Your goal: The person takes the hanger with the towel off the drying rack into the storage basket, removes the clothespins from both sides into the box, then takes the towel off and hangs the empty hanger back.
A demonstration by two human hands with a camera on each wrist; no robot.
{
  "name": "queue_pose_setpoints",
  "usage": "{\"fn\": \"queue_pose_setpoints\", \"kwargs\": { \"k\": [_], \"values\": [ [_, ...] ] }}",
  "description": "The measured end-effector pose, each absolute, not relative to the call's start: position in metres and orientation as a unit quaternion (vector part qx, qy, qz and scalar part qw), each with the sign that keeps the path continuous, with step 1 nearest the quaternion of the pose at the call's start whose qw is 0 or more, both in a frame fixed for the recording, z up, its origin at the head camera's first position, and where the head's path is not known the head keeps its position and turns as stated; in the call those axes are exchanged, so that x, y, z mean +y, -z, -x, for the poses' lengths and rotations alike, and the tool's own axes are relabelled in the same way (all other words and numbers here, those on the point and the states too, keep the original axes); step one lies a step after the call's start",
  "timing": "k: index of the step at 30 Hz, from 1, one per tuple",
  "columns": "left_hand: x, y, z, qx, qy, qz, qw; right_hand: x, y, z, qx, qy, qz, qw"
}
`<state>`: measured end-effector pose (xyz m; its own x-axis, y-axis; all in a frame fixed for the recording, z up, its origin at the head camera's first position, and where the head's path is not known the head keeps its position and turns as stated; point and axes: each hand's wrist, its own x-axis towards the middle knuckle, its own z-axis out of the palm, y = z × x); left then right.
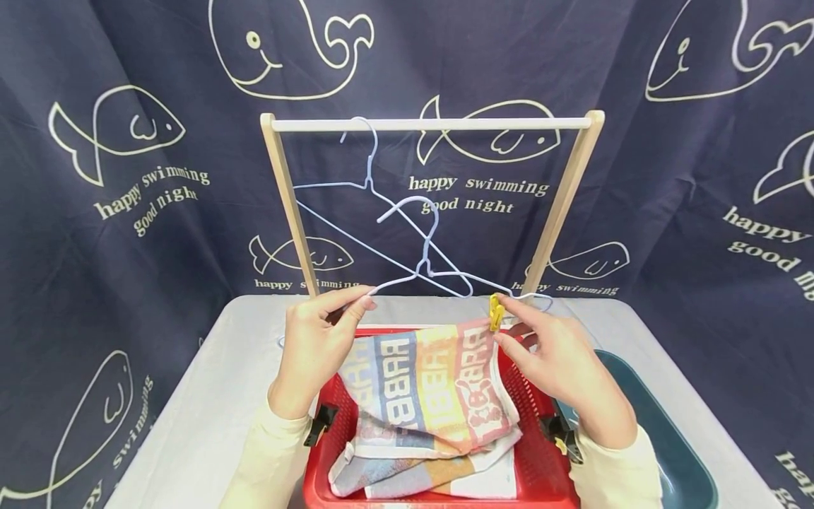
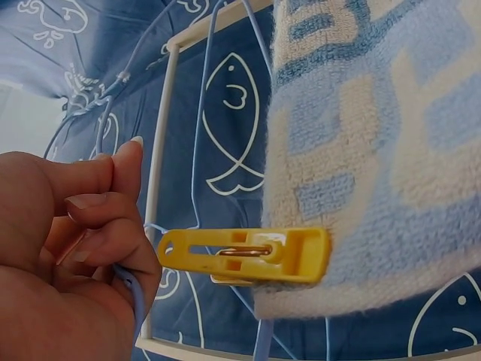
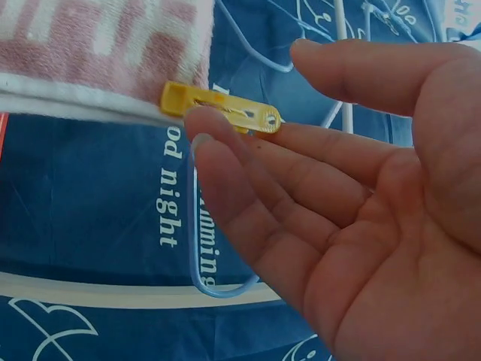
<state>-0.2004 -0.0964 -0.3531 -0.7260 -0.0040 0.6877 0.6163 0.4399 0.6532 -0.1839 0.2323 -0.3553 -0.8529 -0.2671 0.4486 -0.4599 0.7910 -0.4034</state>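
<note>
My left hand (image 1: 314,346) pinches the left arm of a light blue wire hanger (image 1: 425,247) between thumb and fingers. A small towel (image 1: 432,382) with coloured stripes and block letters hangs from the hanger's lower part. One yellow clothespin (image 2: 248,254) grips the towel's corner beside my left hand. Another yellow clothespin (image 3: 222,109) clips the opposite, pink corner. My right hand (image 1: 566,353) is at that pin, its fingers extended and touching it; in the right wrist view the thumb stands well apart from the pin.
A rack with a white bar (image 1: 432,125) and wooden legs stands behind, with a second blue hanger (image 1: 369,170) hooked on it. Below the towel sits a red basket (image 1: 540,481) with more folded cloth (image 1: 483,484). A teal basin (image 1: 687,452) stands at the right of the table.
</note>
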Motion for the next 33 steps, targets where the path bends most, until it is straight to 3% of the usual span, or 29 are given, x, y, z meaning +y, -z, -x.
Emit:
{"fn": "queue_pose_setpoints", "kwargs": {
  "k": [14, 24, 33],
  "values": [
    [-0.0977, 0.3517, 0.1994, -0.792, 0.494, 0.188, 0.304, 0.2266, 0.3583, 0.1891, -0.929, -0.235, -0.212, 0.192],
    [-0.0989, 0.3513, 0.2002, -0.798, 0.488, 0.184, 0.302, 0.2310, 0.3583, 0.1916, -0.911, -0.253, -0.232, 0.229],
    [-0.0991, 0.3513, 0.2008, -0.798, 0.490, 0.184, 0.298, 0.2345, 0.3568, 0.1896, -0.914, -0.258, -0.234, 0.210]
  ]
}}
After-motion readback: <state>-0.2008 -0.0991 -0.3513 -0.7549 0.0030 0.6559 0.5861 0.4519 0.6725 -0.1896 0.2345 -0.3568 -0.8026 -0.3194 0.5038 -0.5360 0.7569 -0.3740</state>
